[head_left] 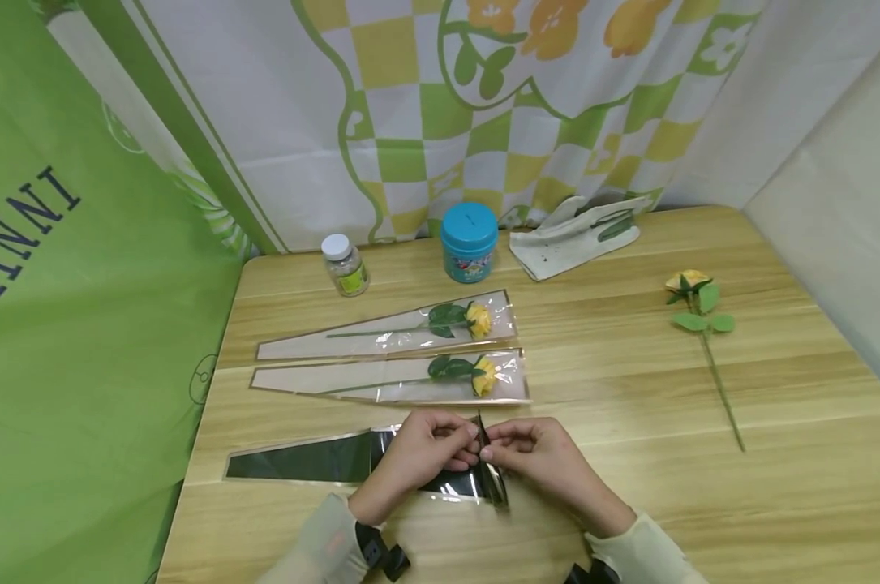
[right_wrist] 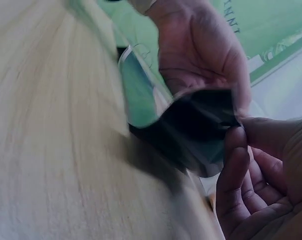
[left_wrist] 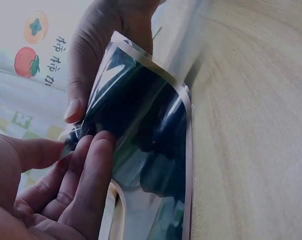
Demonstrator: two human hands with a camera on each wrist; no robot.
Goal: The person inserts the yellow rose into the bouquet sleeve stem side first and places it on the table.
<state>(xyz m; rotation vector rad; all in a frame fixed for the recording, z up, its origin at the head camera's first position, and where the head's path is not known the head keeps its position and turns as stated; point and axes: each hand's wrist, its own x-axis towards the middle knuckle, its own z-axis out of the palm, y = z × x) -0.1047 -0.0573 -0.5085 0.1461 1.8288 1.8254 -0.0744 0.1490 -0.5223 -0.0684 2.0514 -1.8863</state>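
A black flower sleeve (head_left: 301,461) with a gold border lies across the front of the table, narrow end to the left. Its wide end is lifted and bent upward between the hands. My left hand (head_left: 428,450) pinches the top edge of that end between thumb and fingers. From the other side, my right hand (head_left: 538,454) pinches the same edge with thumb and forefinger. In the left wrist view the glossy sleeve (left_wrist: 151,120) bulges beside the left fingers. The right wrist view shows the mouth of the sleeve (right_wrist: 195,125) curved and partly blurred.
Behind lie two pale sleeves (head_left: 294,349) (head_left: 286,379), each with a yellow rose. A loose yellow rose (head_left: 708,349) lies at the right. A small jar (head_left: 348,272), a blue tub (head_left: 469,251) and white gloves (head_left: 571,239) stand or lie along the back by the curtain.
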